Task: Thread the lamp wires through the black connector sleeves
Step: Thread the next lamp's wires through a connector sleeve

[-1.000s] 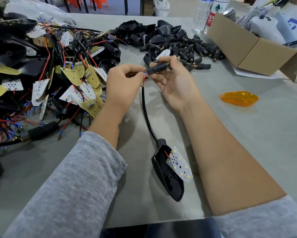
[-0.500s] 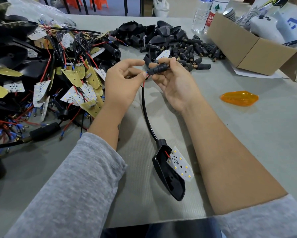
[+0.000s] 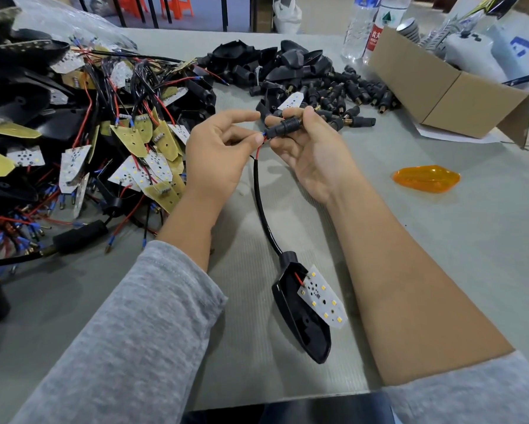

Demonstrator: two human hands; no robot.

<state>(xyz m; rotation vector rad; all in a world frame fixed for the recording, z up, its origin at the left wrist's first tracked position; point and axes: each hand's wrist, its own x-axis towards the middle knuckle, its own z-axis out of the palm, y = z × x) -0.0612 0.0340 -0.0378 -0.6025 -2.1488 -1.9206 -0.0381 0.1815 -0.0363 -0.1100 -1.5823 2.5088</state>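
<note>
My right hand (image 3: 312,151) grips a black connector sleeve (image 3: 283,127) between thumb and fingers, its brass end pointing right. My left hand (image 3: 217,151) pinches the thin red wire (image 3: 259,148) with its blue tip right at the sleeve's left opening. The wire comes out of a black cable (image 3: 261,206) that curves down to a black lamp housing (image 3: 303,313) lying on the table, with a white LED board (image 3: 323,301) resting on it.
A tangle of wired LED boards and black housings (image 3: 73,142) fills the left side. Loose black sleeves (image 3: 342,93) are heaped behind my hands. A cardboard box (image 3: 440,84) and water bottles (image 3: 370,22) stand at the back right. An orange lens (image 3: 425,178) lies to the right.
My left index finger has lifted and straightened while the other fingers keep the wire tip at the sleeve's mouth. The right hand and sleeve stay almost still.
</note>
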